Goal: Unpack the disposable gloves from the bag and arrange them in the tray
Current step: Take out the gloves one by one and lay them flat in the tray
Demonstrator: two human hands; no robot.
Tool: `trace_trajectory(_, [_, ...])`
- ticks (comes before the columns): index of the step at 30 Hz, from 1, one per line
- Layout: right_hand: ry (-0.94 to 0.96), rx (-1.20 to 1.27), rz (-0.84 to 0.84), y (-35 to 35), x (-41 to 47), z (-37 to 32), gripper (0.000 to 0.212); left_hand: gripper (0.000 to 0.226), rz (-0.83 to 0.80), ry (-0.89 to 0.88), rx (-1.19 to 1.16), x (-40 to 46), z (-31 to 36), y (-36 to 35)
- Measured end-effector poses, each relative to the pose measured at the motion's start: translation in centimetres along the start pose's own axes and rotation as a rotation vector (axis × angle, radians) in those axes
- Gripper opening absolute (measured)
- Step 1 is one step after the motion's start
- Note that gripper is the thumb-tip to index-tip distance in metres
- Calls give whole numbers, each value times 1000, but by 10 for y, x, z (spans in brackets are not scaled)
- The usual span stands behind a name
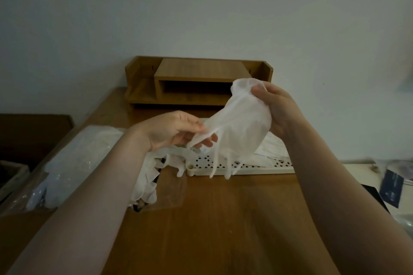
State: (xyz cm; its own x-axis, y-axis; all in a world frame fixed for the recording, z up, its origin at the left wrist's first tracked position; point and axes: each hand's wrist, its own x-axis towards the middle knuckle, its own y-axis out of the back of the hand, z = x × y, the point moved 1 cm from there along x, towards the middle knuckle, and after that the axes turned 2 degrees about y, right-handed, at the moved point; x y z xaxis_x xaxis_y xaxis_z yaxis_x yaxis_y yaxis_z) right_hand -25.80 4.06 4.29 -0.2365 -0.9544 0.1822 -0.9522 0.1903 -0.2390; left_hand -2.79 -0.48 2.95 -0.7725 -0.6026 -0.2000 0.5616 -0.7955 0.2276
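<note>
I hold one translucent white disposable glove (241, 123) in the air above the tray. My right hand (279, 107) grips its cuff at the top. My left hand (176, 129) pinches the glove lower down, near its dangling fingers. Below it lies a white perforated tray (257, 166) with several flat gloves (272, 149) in its right part. A loose heap of gloves (156, 163) spills onto the wooden table at the tray's left end. Further left lies the clear plastic bag (76, 163) with more gloves inside.
A wooden desk organiser (196, 80) stands against the wall behind the tray. A dark booklet (392, 187) and other items lie on a white surface at the right. A dark cabinet (29, 136) and a basket sit left of the table.
</note>
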Motion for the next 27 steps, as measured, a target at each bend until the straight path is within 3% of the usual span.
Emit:
trace_trajectory(3, [-32,-87,12,-2,2,-4,24,32,-31,81,152,6,2,0])
trace_trajectory(6, [-50,-327,-77,-14,0,-10,17,62,156,-9,136,20,17,-7])
trace_trajectory(10, [-19,-540,-157,-28,1,-12,25,45,300,-52,66,40,35,-19])
trace_trajectory(13, [-97,-461,-193,-17,6,-6,46,39,286,-33,17,49,39,-25])
trace_trajectory(17, [-325,-260,-438,11,-1,18,65,28,294,-85,-344,56,40,-33])
trace_trajectory(21, [-378,-296,-568,36,1,36,29,22,366,-69,-578,64,35,-37])
trace_trajectory(25, [-486,-84,-571,64,12,29,46,20,382,-11,-724,68,25,-35])
trace_trajectory(27, [-539,-230,-546,75,18,25,47,19,355,54,-670,68,20,-32])
